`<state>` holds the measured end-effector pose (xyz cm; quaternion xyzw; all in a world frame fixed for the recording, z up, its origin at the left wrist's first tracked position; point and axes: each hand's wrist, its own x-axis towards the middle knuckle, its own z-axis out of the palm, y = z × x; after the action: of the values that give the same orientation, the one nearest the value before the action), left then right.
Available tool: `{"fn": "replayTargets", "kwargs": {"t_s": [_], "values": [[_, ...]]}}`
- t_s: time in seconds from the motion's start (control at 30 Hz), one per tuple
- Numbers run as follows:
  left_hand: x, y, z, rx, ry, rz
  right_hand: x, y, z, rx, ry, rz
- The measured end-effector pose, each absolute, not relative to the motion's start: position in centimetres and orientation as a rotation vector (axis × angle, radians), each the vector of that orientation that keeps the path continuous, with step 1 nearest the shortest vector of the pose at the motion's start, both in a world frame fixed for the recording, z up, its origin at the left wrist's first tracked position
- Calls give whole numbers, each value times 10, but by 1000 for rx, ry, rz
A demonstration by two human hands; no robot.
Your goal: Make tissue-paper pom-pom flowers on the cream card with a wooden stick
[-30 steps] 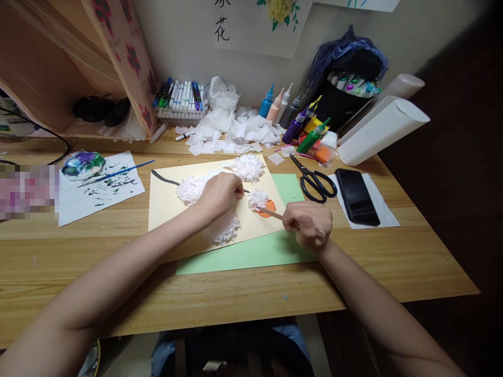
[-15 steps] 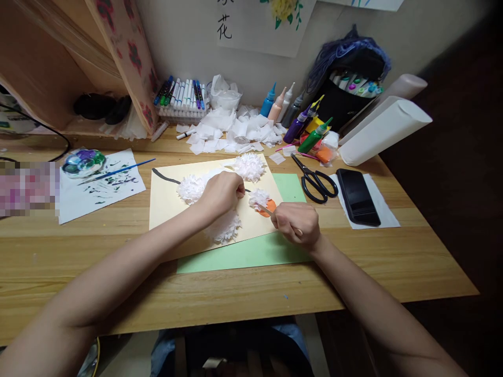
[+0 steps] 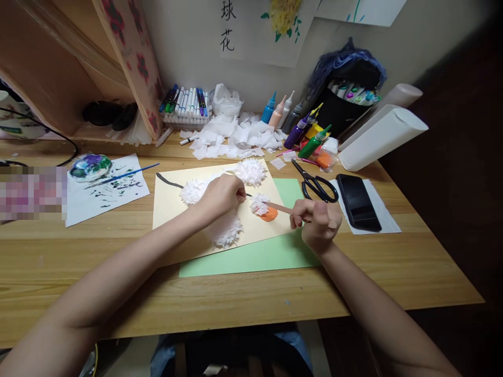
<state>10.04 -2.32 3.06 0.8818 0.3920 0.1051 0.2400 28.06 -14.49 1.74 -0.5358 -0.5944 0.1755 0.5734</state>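
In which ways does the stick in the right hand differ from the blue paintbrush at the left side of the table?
The stick is light brown; the paintbrush is mostly blue. The stick is held in the right hand, its tip at a white tuft; the paintbrush lies unheld across the paint-marked paper. Both are long and thin.
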Motion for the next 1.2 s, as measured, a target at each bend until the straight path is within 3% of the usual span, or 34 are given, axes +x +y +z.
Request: {"fn": "replayTargets", "kwargs": {"t_s": [0.27,0.7,1.2], "values": [[82,-4,55,2473,1244,280,292,-143,16,-1244,-1268,414],[88,-1,37,2578,887,261,291,-148,25,-1204,-1464,288],[91,-10,77,1885,837,523,284,-138,15,-1107,-1774,384]]}}
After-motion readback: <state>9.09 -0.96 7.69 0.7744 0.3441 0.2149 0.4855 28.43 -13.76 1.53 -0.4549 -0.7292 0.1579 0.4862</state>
